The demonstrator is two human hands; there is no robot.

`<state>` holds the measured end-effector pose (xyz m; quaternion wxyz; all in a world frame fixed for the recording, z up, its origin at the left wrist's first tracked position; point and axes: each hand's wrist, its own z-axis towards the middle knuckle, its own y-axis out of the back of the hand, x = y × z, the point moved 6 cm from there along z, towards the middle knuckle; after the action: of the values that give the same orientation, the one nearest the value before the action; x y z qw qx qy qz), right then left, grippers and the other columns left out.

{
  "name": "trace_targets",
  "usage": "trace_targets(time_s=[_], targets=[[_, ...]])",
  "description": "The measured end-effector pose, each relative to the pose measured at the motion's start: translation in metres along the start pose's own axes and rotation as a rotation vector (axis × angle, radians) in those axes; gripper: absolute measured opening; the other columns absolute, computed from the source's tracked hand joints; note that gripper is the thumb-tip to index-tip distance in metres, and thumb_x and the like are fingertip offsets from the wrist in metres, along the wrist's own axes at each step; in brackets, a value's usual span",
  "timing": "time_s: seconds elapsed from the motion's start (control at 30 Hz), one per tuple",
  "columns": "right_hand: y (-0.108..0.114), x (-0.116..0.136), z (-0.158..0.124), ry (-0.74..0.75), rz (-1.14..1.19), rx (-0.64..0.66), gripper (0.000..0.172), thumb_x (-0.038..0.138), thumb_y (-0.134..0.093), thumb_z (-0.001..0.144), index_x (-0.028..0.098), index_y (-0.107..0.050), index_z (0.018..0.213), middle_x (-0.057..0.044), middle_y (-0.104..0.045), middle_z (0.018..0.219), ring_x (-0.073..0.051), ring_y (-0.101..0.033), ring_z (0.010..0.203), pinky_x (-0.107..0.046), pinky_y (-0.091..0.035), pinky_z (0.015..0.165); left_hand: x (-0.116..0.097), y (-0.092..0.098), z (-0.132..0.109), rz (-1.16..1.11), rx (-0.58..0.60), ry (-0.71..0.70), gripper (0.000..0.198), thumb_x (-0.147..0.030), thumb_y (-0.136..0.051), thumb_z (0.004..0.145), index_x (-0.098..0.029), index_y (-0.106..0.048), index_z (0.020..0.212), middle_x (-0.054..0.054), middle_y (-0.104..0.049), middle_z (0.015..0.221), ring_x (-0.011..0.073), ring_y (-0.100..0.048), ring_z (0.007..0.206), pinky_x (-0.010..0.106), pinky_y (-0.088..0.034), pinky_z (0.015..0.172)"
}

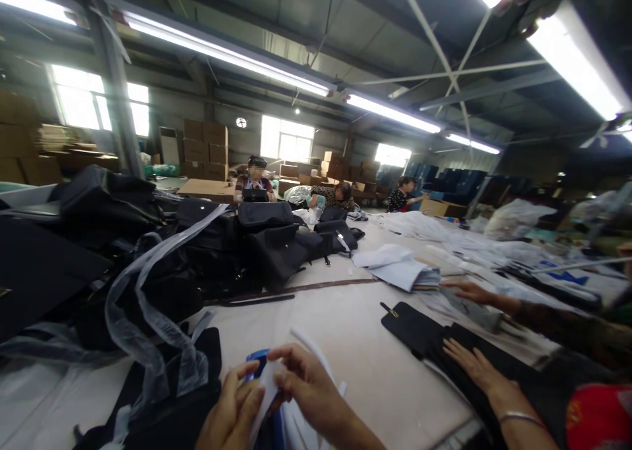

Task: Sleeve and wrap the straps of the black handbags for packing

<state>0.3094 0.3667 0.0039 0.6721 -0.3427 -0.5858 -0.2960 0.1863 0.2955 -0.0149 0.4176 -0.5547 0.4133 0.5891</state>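
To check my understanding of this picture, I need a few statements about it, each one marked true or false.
1. The person's left hand and right hand both touch a thin white piece. True.
2. A co-worker's hand rests on a flat black piece. True.
3. A bracelet is on the person's left wrist. False: the bracelet is on that co-worker's wrist.
4. The ceiling lights are off. False: the ceiling lights are lit.
5. Translucent strips lie over black items. True.

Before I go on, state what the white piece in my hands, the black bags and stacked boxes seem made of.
White piece: perhaps paper or thin plastic, smooth but blurred. Black bags: possibly faux leather, faint sheen. Stacked boxes: likely cardboard, matte brown, squared sides.
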Motion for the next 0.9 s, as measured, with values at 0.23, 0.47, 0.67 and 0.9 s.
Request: trace_targets(time_s=[0.23,0.47,0.67,0.9], targets=[[-0.021,0.027,0.004,0.044,-0.243,0.039,0.034,0.031,-0.057,0.087,0.021,-0.057,0.119,0.004,-0.055,0.077,-0.009,-0.056,0.056,-0.023,-0.049,0.054,-0.023,0.012,-0.005,-0.227,0.119,0.208,0.036,-0.046,-0.069,0.08,-0.013,-0.063,0.094,0.003,-0.072,0.075,0.0131,-0.063,0.064,0.021,-0.047,0.059],[0.012,-0.044,-0.046,-0.28,-0.557,-0.159,0.026,0.038,-0.064,0.082,0.015,-0.061,0.069,0.003,-0.053,0.059,-0.01,-0.047,0.055,-0.022,-0.034,0.052,-0.016,0.052,-0.021,-0.296,-0.041,0.309,0.036,-0.045,-0.073,0.077,-0.014,-0.062,0.092,0.002,-0.07,0.082,0.0097,-0.059,0.066,0.019,-0.049,0.064],[-0.003,-0.063,-0.073,-0.441,-0.519,-0.158,0.023,0.037,-0.067,0.077,0.015,-0.065,0.07,0.002,-0.054,0.06,-0.011,-0.047,0.059,-0.023,-0.032,0.056,-0.01,0.052,-0.025,-0.328,-0.013,0.297,0.033,-0.045,-0.07,0.081,-0.015,-0.061,0.09,-0.001,-0.066,0.076,0.0088,-0.056,0.064,0.016,-0.046,0.058],[-0.022,-0.041,-0.079,-0.374,-0.383,-0.26,0.013,0.026,-0.064,0.073,0.015,-0.06,0.068,0.003,-0.054,0.061,-0.01,-0.048,0.06,-0.022,-0.036,0.059,-0.004,0.062,-0.029,-0.33,-0.032,0.32,0.037,-0.048,-0.071,0.079,-0.015,-0.061,0.093,0.001,-0.068,0.082,0.0108,-0.058,0.069,0.017,-0.047,0.059]])
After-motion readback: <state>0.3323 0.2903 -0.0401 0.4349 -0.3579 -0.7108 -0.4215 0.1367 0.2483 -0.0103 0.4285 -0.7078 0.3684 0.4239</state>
